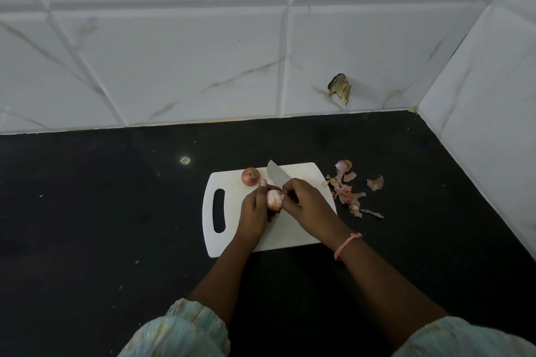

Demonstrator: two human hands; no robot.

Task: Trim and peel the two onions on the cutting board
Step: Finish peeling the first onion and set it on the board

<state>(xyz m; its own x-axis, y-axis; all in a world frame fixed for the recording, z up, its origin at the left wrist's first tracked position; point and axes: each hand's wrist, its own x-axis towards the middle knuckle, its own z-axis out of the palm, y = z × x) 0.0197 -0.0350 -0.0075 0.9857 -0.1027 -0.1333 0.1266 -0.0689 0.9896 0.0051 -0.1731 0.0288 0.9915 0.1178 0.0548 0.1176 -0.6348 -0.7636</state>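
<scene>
Head view — Checker: Report the location of both onions.

Operator: Unit one, a small round onion with its red-brown skin intact, sits on the white plastic cutting board near the far left corner, just beyond the handle slot. Unit two, a pale pink, partly peeled onion, is over the middle of the board, between the two hands. Contact between unit two and the board cannot be determined.

Checker: State of the left hand?

Operator: The left hand has its fingers curled round the partly peeled onion, with the thumb raised along its far side.

Checker: And the right hand?

Operator: The right hand grips a steel-bladed kitchen knife. The handle is hidden in the fist; the blade points away and to the left, close to unit one. Its fingertips meet the top of the held onion.

Checker: Surroundings?

Operator: A scatter of papery pink-brown onion skins lies on the black countertop, just right of the board. A pink thread band circles the right wrist.
</scene>
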